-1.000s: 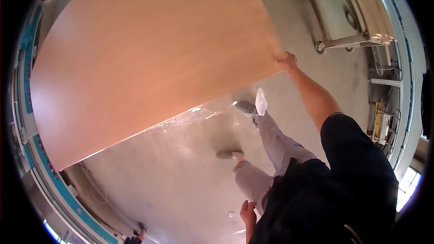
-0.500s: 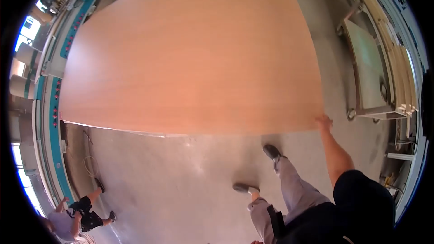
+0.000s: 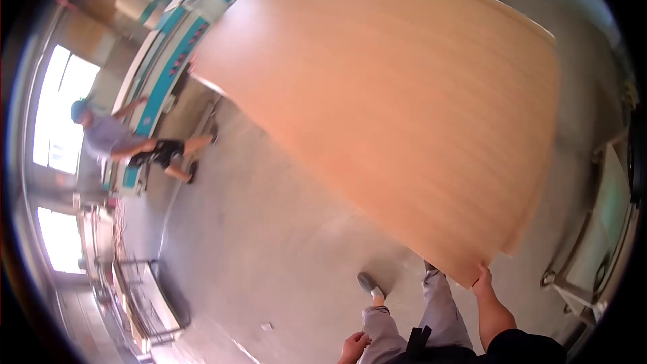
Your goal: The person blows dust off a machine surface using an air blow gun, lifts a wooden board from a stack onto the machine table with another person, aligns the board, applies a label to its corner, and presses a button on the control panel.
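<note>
A large flat wood-coloured panel (image 3: 397, 94) spans the upper middle and right of the view. Its near corner is gripped by my right hand (image 3: 482, 279), the fingers wrapped round the edge. The far left corner of the panel lies beside the edge of a teal and white machine (image 3: 165, 84). My left hand (image 3: 355, 346) is down by my left leg, off the panel, with its fingers curled; whether anything small is in them is hidden.
A person (image 3: 111, 136) in a cap and dark shorts stands beside the machine at the left. A metal-framed rack (image 3: 149, 300) is at the lower left. At the right edge stands a wheeled cart (image 3: 596, 243). A small white scrap (image 3: 267, 326) lies on the floor.
The view has swung left, so the panel now slants down to the right. The other person has come fully into view. My left hand shows again; my right hand still holds the panel's corner.
</note>
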`<state>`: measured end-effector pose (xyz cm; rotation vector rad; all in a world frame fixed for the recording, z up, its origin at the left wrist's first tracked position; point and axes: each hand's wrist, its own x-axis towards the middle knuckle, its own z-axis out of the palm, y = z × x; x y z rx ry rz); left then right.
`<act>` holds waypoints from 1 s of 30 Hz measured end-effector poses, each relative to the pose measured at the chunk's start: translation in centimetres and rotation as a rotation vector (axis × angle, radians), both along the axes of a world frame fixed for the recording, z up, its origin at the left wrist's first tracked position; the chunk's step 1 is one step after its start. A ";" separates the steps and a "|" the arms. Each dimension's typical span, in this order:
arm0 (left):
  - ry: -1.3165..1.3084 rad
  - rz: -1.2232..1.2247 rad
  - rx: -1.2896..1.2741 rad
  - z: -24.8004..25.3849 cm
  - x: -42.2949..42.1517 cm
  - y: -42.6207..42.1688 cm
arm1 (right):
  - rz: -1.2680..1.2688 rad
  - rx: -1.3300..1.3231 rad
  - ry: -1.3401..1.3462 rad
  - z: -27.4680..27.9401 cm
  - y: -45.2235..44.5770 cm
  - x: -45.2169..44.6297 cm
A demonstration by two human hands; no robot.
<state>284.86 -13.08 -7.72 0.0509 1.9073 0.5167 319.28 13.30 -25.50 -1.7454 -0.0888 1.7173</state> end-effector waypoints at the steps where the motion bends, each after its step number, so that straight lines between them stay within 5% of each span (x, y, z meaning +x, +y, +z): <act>1: 0.010 0.038 0.009 0.2 0.9 -0.4 | -0.017 0.046 0.115 0.2 0.4 -0.1; 13: 0.021 0.053 0.005 -0.3 4.9 -8.9 | 0.057 0.143 0.311 -3.5 0.8 -0.1; 19: 0.044 0.183 -0.026 0.6 3.5 -14.9 | 0.095 0.144 -0.072 -4.8 1.2 0.1; 22: 0.086 0.224 -0.098 1.5 3.4 -17.3 | 0.158 0.146 0.143 -3.7 1.3 0.5; 26: 0.079 0.355 -0.167 -1.8 6.2 -20.3 | 0.135 0.134 0.053 -5.3 1.9 1.3; 30: -0.015 0.282 -0.149 0.2 7.9 -15.0 | 0.178 0.100 0.027 -4.5 2.3 1.2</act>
